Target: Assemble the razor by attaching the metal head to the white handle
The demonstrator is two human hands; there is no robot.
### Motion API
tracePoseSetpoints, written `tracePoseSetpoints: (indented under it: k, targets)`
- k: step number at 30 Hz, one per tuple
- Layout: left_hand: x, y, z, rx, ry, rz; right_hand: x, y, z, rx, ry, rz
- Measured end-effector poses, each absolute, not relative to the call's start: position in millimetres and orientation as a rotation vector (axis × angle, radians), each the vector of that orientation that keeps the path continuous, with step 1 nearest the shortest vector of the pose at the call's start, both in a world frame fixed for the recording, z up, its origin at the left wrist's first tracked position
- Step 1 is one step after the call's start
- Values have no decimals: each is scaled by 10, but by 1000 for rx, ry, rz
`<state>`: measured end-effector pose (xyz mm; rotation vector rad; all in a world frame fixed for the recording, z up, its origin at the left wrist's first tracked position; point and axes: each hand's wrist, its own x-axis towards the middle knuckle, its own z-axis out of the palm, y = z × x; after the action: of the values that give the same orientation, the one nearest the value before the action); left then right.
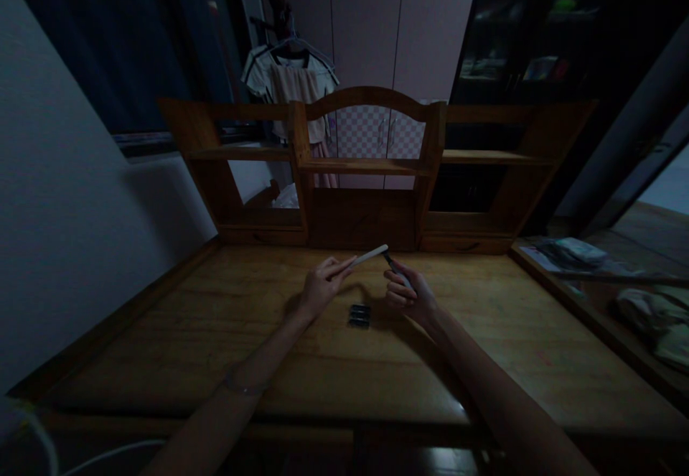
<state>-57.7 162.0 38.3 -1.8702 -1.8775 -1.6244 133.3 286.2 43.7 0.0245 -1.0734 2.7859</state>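
My left hand (321,283) pinches one end of a slim pale stick-like object (370,254), held up above the wooden desk (226,339). My right hand (408,294) is closed round a small dark-tipped tool (392,263) whose tip touches the far end of the pale object. Both hands hover over the middle of the desk. Between them, on the desk, lies a small dark rectangular item (359,315); I cannot make out what it is in the dim light.
A wooden hutch with shelves (366,166) stands at the desk's back edge. Clothes hang on a hanger (291,77) behind it. A white wall is at the left. Papers and cloth (570,252) lie on a surface to the right. A white cable (80,458) is at bottom left.
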Motion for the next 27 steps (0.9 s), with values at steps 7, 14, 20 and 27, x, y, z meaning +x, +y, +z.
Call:
tracePoseSetpoints:
  k: [7,14,20,27]
  targets:
    - [-655,1628,372,-1696,-1901,-1643,1340,2875,429,2,-1059,2782]
    - [-680,1652,361,-1889,-1804,-1691,1348,2854,464,41,-1032,2793]
    - [-698,1646,377,-1810,-1827,-1738,1349,2848,468,64,-1027,2807]
    - [-645,1667,351,-1905,-1850,-1748,1338,2876,444,72,-1017,2825]
